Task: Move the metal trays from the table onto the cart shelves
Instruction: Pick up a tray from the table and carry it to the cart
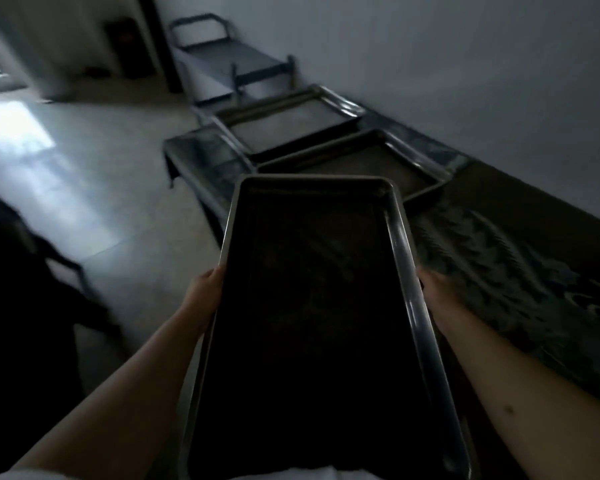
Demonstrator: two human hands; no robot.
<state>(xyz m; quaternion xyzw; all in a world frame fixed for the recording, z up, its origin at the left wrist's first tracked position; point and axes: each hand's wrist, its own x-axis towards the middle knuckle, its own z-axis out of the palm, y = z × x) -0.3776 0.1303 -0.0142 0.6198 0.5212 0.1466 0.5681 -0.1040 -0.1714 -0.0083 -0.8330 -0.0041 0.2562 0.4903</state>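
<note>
You held a dark rectangular metal tray (pixel 312 306) lengthwise in front of you, above the near end of the patterned table (pixel 520 278). Your left hand (pixel 205 289) gripped its left long rim, your right hand (pixel 437 289) its right rim, fingers curled underneath. Two more grey metal trays (pixel 357 164) lay on the table beyond, near the wall.

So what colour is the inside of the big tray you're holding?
Very dark, almost black, with a lighter grey metal rim. The held tray shows best in the head view.
</note>
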